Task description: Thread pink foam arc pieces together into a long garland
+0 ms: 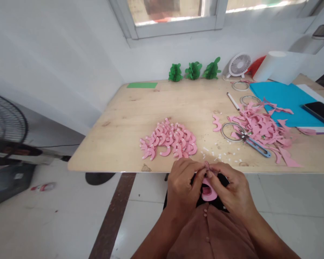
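At the table's front edge, my left hand [184,181] and my right hand [232,183] meet, fingertips pinched together on pink curved paper pieces [210,196]. These hang below the fingers as a ring-like stack, over my lap. The exact grip point is partly covered by my fingers. Just beyond my left hand lies a heap of pink C-shaped paper cutouts [169,138], many with small white patches at their tips. Tiny white bits [221,155] are scattered on the wood beyond my right hand. Blue-handled thread snips [255,144] rest there, their blades over a tape roll [224,133].
Pink paper scraps [264,126] pile up at right, near a white marker [233,101], blue sheets [286,97] and a phone [322,113]. Along the wall stand three green paper figures [193,70] and a small white fan [239,65]. A green strip [142,85] lies back left.
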The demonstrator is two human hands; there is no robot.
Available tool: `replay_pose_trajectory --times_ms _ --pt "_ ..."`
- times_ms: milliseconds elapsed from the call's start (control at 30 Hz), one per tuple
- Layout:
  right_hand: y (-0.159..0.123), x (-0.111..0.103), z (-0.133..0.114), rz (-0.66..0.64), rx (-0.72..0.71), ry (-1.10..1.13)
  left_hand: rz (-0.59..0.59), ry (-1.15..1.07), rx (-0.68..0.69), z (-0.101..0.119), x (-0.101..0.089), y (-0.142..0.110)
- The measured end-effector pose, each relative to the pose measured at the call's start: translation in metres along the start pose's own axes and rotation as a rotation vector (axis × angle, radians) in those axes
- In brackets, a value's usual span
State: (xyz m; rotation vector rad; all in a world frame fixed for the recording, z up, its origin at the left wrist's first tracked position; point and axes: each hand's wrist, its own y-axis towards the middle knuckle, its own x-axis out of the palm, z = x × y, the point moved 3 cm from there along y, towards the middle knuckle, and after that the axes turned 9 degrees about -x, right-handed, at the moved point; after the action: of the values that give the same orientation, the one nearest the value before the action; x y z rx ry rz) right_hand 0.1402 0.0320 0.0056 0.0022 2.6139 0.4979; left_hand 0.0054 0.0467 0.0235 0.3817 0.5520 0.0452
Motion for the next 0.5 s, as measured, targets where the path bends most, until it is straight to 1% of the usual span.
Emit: replay_pose_trajectory --times_ms 167,500 --pt "0.0005 0.0003 -0.0014 0.001 -0.020 -0.008 0.007 0.026 0.013 0.0003 0.0012 -0.0003" --pt "0.0008 0.0013 -0.0006 -0.007 0.068 0.050 0.030 -0.015 -0.031 -0.0026 0.0052 -0.0018"
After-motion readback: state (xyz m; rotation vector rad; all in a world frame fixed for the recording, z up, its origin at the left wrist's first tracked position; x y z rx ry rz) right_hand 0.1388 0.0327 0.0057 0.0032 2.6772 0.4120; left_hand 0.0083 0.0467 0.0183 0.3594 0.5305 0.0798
